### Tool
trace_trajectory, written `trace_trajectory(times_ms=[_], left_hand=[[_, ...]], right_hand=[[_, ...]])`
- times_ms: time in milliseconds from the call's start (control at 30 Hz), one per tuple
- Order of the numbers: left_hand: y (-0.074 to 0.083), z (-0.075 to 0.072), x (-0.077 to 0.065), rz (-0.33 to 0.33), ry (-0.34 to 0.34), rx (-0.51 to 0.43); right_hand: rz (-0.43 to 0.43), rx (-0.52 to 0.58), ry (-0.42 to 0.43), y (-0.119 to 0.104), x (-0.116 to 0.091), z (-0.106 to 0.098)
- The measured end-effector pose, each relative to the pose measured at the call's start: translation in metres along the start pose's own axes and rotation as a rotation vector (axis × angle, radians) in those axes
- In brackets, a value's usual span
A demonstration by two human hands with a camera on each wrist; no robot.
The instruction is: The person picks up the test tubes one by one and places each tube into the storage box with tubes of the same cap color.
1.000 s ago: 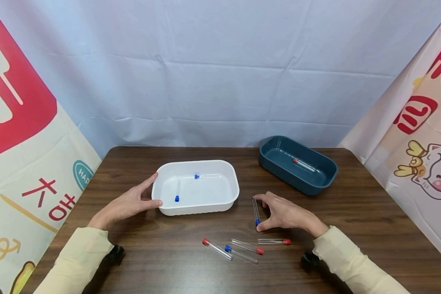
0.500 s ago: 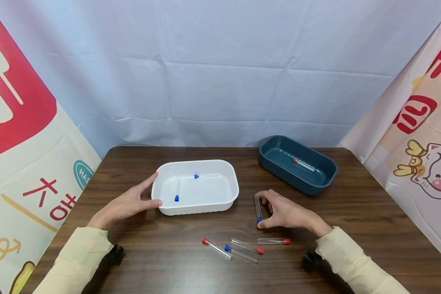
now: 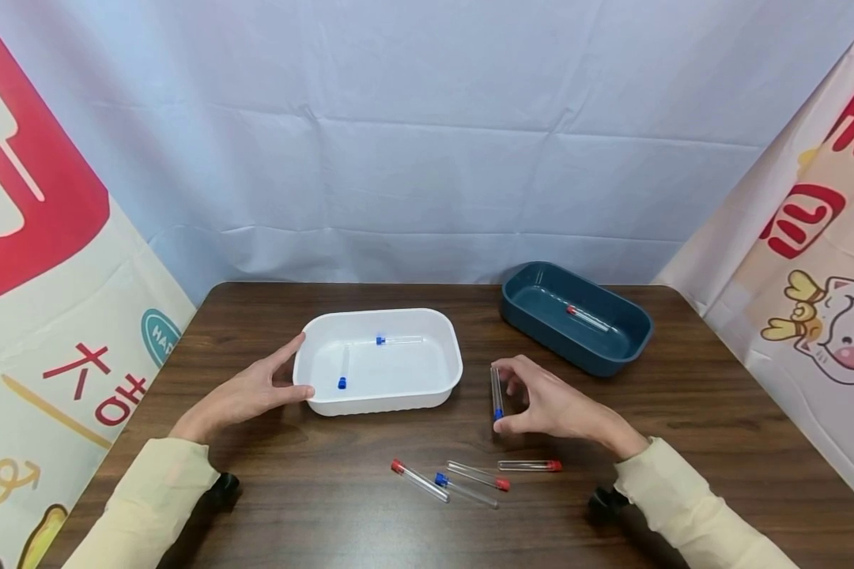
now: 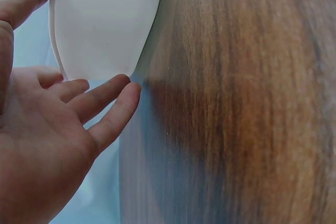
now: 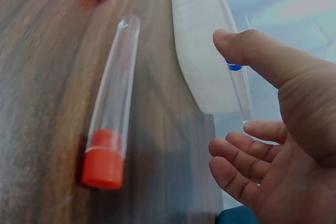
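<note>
My right hand [image 3: 551, 401] pinches a clear blue-capped test tube [image 3: 496, 391] lengthwise, thumb at the blue cap and a fingertip at the rounded end. In the right wrist view this tube [image 5: 241, 90] overlaps the white basin's side, with the other fingers loosely bent below it. My left hand [image 3: 252, 393] rests spread against the left end of the white basin [image 3: 384, 405], its fingers fairly straight in the left wrist view. Two blue-capped tubes lie inside that basin, one tube [image 3: 402, 341] crosswise and another tube [image 3: 345, 367] pointing away from me.
A dark teal basin [image 3: 555, 336] stands at the back right with one red-capped tube [image 3: 587, 318] in it. On the brown table [image 3: 313, 506] before me lie several tubes: a blue-capped tube [image 3: 470, 493] and red-capped tubes [image 3: 423, 482], [image 3: 530, 466]. A pale cloth [image 3: 427, 158] hangs behind.
My right hand has lifted the blue-capped test tube slightly and moved it away from me, from near the loose tubes. The left hand and both basins stay put.
</note>
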State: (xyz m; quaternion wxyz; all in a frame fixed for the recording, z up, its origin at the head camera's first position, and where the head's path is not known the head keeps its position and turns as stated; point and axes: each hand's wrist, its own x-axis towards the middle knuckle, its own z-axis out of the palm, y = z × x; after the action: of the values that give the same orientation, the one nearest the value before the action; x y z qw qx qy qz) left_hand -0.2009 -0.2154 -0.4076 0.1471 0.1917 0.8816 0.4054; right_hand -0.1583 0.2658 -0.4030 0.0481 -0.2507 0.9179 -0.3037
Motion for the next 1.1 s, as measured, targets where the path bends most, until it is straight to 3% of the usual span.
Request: trace_trajectory(times_ms=[567, 1100], left_hand=[[0.000, 0.000, 0.000, 0.000, -0.003, -0.017], [-0.002, 0.000, 0.001, 0.021, -0.005, -0.025]], right_hand=[[-0.063, 0.005, 0.028, -0.027, 0.016, -0.020], [-0.096, 0.024, 0.001, -0.052, 0.057, -0.024]])
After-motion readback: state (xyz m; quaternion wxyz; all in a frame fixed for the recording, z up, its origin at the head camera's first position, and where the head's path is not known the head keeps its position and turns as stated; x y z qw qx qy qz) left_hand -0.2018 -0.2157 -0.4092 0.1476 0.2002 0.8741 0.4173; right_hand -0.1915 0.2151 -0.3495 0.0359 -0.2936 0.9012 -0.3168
